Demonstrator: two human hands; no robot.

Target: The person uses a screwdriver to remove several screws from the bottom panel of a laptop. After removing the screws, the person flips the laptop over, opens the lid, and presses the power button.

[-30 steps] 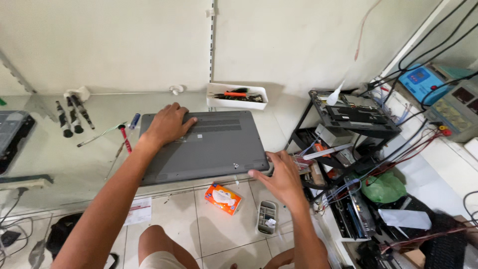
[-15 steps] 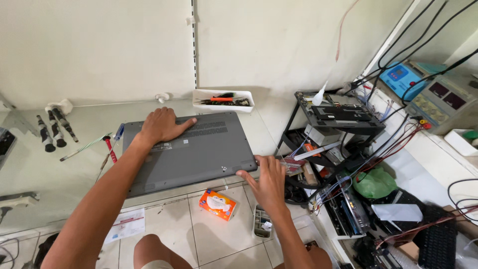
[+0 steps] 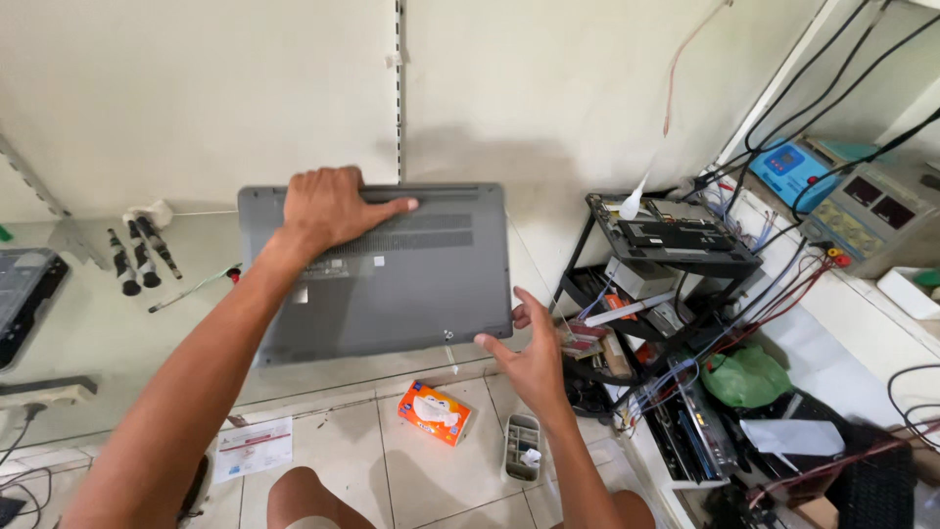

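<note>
Head view, taking the grey laptop (image 3: 392, 279) as the landmark. Far to its left a dark device (image 3: 24, 299) lies at the edge of the glass surface (image 3: 88, 323), and nearer to it lie three black-handled tools (image 3: 137, 255) and a thin probe (image 3: 191, 289). The laptop is closed, underside up, tilted with its far edge raised toward the wall. The left hand (image 3: 328, 208) lies over that far edge, its grip closed on the laptop, fingers spread across the vent slots. The right hand (image 3: 534, 358) is at the near right corner, thumb touching the edge, grip open and cupped under it. Below the laptop, on the tiled floor, lie an orange packet (image 3: 434, 411) and a small grey tray (image 3: 523, 448). Right of the laptop stands a black rack (image 3: 676, 240) crowded with boards and cables.
</note>
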